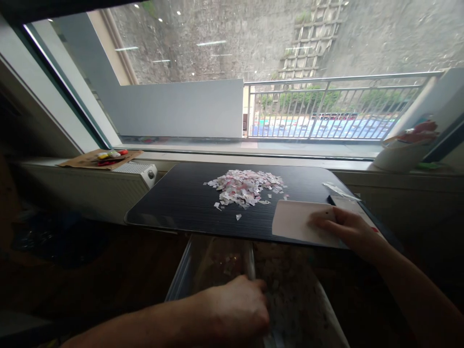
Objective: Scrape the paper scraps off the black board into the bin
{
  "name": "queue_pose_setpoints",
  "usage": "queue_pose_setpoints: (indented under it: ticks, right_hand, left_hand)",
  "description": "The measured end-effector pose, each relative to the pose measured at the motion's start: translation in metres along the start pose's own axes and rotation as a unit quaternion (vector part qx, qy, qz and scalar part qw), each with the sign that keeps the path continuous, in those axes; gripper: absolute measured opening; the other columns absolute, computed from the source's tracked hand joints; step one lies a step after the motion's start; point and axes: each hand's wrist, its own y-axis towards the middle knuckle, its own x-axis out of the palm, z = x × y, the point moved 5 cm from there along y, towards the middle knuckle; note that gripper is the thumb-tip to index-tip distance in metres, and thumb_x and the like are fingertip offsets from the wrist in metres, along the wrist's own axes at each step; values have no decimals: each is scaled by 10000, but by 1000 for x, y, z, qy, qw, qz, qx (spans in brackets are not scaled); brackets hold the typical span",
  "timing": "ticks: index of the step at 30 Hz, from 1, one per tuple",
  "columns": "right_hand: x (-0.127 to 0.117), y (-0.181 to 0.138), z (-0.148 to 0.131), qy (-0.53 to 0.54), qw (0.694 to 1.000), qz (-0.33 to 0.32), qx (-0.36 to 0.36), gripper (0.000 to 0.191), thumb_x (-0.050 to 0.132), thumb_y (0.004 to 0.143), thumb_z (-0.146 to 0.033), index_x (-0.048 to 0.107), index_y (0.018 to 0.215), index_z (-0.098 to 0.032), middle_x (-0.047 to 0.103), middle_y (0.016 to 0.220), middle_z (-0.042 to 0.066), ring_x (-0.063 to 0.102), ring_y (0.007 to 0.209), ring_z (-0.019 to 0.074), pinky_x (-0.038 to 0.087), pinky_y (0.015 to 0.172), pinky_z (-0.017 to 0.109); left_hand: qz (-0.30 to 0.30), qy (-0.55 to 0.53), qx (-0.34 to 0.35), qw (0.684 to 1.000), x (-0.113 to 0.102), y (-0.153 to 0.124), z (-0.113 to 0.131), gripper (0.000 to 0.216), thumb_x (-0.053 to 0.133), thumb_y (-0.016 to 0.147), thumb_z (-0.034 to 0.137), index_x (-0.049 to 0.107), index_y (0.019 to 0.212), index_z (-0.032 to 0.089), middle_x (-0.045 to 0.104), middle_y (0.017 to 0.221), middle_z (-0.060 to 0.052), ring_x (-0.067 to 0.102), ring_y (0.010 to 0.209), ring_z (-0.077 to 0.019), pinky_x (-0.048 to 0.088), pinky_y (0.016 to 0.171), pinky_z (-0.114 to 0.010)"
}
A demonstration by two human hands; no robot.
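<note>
A heap of small pink and white paper scraps (245, 187) lies in the middle of a black ribbed mat (181, 203). My right hand (350, 229) rests with curled fingers on the right edge of a white flat scraper card (297, 221) lying on the mat's front right corner. My left hand (237, 307) is low in front, fingers closed around the rim of a clear plastic bin (213, 268) under the mat's front edge. The bin holds a layer of similar scraps.
A phone (346, 202) and a clear wrapper (339, 189) lie at the mat's right end. A white tub (398, 152) stands on the sill at right. Cardboard with small coloured items (99, 157) sits on a radiator at left. A big window is behind.
</note>
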Motion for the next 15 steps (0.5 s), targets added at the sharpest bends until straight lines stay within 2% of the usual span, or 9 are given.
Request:
queue_pose_setpoints:
  ticks: [2,6,9,12,15]
  right_hand:
    - [-4,2,4,8,1000,-3,10,491,866,568,-652,834,818,-231,811,820,66,714,712,250,575,603,318]
    - [-1,-1,7,28,998,-48,26,476,885,567,-638,833,810,-231,816,837,65,728,748,250,587,627,304]
    - [7,-3,3,49,998,-30,10,489,876,575,-656,830,818,-234,812,808,54,719,708,224,571,597,277]
    - [29,2,-13,51,998,6,-46,496,851,630,-652,830,885,-226,812,827,57,721,720,220,578,630,288]
    - [64,14,-30,38,992,14,-116,509,821,667,-648,819,886,-189,792,787,75,701,690,225,582,633,333]
  left_hand:
    - [10,-13,9,1000,-6,-3,-2,144,708,761,152,627,644,175,666,760,-13,514,756,-186,250,436,-318]
    - [0,-26,27,999,-16,-7,-4,142,743,725,186,633,636,195,665,782,-6,504,762,-192,259,432,-311]
    - [-14,-17,35,999,-19,-5,-3,146,755,712,189,633,633,183,653,754,-9,476,694,-176,270,435,-308]
    - [-26,-14,46,999,-19,-2,0,98,731,736,178,660,669,173,651,741,-13,464,656,-165,293,452,-307]
    - [-40,-20,47,998,-18,1,0,72,694,766,165,680,695,167,666,758,-28,510,704,-182,302,457,-306]
